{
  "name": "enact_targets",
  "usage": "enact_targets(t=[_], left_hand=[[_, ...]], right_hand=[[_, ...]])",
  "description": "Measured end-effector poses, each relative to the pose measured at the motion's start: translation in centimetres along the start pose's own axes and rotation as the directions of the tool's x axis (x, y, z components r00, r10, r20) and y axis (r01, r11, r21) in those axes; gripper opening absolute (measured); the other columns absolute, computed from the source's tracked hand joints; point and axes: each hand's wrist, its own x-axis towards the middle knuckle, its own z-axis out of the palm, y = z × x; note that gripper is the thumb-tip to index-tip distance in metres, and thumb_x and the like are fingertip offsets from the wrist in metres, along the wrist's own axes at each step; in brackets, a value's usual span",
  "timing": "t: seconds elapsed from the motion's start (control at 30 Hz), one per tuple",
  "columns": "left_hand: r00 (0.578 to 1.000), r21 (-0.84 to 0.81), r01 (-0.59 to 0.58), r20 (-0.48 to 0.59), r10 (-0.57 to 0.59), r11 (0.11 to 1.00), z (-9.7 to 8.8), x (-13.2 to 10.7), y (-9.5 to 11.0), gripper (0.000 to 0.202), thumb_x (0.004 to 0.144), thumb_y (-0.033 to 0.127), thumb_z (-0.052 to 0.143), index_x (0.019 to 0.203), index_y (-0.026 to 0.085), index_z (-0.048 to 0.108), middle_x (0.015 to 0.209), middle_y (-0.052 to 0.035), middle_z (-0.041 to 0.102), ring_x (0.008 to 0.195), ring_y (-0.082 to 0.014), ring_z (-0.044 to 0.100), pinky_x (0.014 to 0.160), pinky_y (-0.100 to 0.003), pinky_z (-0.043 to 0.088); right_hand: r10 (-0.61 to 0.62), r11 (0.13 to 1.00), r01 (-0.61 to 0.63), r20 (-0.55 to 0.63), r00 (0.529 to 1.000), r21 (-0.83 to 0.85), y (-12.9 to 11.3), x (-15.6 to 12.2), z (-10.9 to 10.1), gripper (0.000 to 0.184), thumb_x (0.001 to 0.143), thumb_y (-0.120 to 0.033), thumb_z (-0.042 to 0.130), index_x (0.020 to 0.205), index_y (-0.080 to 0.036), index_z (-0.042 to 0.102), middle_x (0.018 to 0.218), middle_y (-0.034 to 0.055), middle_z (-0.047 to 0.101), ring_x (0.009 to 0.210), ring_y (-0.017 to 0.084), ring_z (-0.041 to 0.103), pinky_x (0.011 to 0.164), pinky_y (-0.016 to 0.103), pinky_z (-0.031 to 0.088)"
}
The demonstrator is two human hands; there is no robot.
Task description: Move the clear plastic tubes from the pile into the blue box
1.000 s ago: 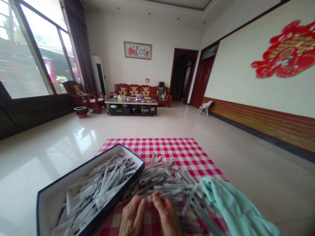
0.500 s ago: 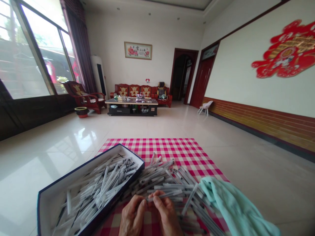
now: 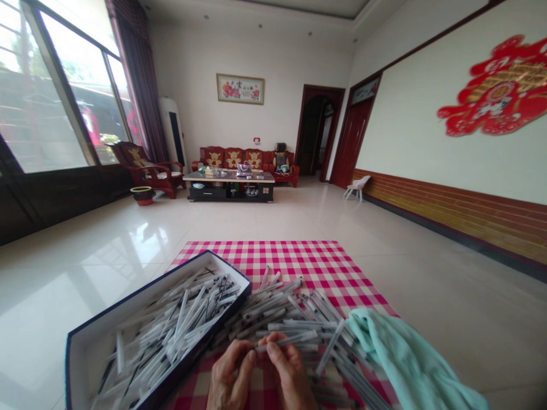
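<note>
My left hand (image 3: 231, 378) and my right hand (image 3: 288, 377) meet at the bottom centre, pinching a slim clear plastic tube-shaped pen (image 3: 286, 341) between their fingertips. Its dark inner parts are hard to make out. Just beyond my fingers lies a loose heap of similar pens (image 3: 290, 310) on a pink-and-white checked cloth (image 3: 325, 273). To my left, a long white box with a dark blue rim (image 3: 137, 294) holds many more pens, its edge close to my left hand. A crumpled mint-green towel (image 3: 405, 359) lies to my right.
The cloth lies on a glossy tiled floor. Far ahead stand a low dark coffee table (image 3: 228, 185) with small items on it, a red wooden sofa (image 3: 233, 159) and an armchair (image 3: 147, 169). A small white chair (image 3: 356, 188) stands by the right wall.
The view has tilted slightly. My hands shift a little but keep the same pen between them, and the box, heap and towel stay in place.
</note>
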Motion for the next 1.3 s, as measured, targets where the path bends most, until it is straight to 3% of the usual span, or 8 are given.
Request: enact_targets(t=[0.27,0.43,0.57,0.77,0.97,1.17,1.3], left_hand=[[0.998,0.107,0.051,0.023,-0.054,0.993,-0.4,0.2,-0.6,0.044,0.085,0.051,0.049,0.056,0.019,0.060,0.051,-0.0001,0.058,0.048,-0.0126,0.052,0.049,-0.018,0.040],[0.997,0.021,0.038,0.064,-0.040,0.999,-0.8,0.2,-0.3,0.029,0.083,0.045,0.055,0.089,0.020,0.068,0.081,-0.0042,0.071,0.074,-0.0190,0.065,0.068,-0.020,0.048],[0.999,0.007,-0.012,0.049,0.012,1.000,-0.3,0.1,-0.5,0.028,0.084,0.044,0.054,0.075,0.020,0.064,0.063,-0.0002,0.063,0.058,-0.0145,0.058,0.057,-0.019,0.043],[0.999,0.127,0.010,0.040,-0.016,0.992,-0.2,0.2,-1.0,0.040,0.087,0.045,0.048,0.057,0.019,0.055,0.052,0.0017,0.053,0.049,-0.0115,0.049,0.050,-0.019,0.037],[0.996,0.006,-0.032,0.082,0.031,0.999,-0.3,0.1,-0.6,0.030,0.087,0.045,0.047,0.083,0.019,0.063,0.071,-0.0007,0.065,0.066,-0.0155,0.060,0.062,-0.020,0.044],[0.998,0.089,-0.037,0.048,0.033,0.995,-0.5,0.2,-1.4,0.036,0.088,0.041,0.046,0.063,0.018,0.056,0.056,0.0030,0.053,0.052,-0.0108,0.050,0.052,-0.017,0.039],[0.998,0.139,-0.060,0.010,0.059,0.988,-0.7,0.4,-1.2,0.037,0.089,0.040,0.046,0.059,0.018,0.053,0.053,0.0040,0.049,0.050,-0.0099,0.048,0.050,-0.017,0.038]], right_hand=[[0.009,1.000,-0.009,0.001,1.000,-0.027,-0.4,-0.1,0.3,0.020,0.072,-0.037,0.072,0.083,-0.023,0.063,0.080,0.0013,0.068,0.069,0.020,0.065,0.071,0.037,0.051],[0.027,0.998,-0.028,-0.025,0.999,-0.049,-0.2,-0.1,0.1,0.023,0.072,-0.040,0.071,0.085,-0.023,0.063,0.081,0.0024,0.069,0.070,0.022,0.066,0.069,0.037,0.051],[-0.001,1.000,0.001,0.006,1.000,-0.024,0.0,0.0,-0.1,0.018,0.075,-0.035,0.070,0.086,-0.023,0.063,0.084,0.0017,0.069,0.073,0.021,0.066,0.074,0.037,0.050],[0.001,1.000,-0.003,0.063,0.998,0.026,0.2,0.0,-0.3,0.012,0.079,-0.030,0.068,0.087,-0.022,0.063,0.086,0.0009,0.068,0.074,0.019,0.065,0.075,0.036,0.049],[0.019,0.999,-0.020,0.043,0.999,0.040,0.0,0.0,-0.1,0.016,0.076,-0.032,0.071,0.085,-0.022,0.063,0.083,0.0009,0.069,0.070,0.018,0.065,0.072,0.034,0.049],[0.021,1.000,-0.021,-0.017,1.000,0.015,-0.2,0.0,0.2,0.021,0.071,-0.035,0.074,0.083,-0.021,0.064,0.081,0.0023,0.069,0.069,0.020,0.065,0.071,0.036,0.050],[0.028,1.000,-0.027,-0.059,0.998,0.014,-0.2,0.0,0.1,0.023,0.069,-0.035,0.075,0.083,-0.021,0.064,0.081,0.0026,0.069,0.070,0.021,0.065,0.070,0.036,0.050]])
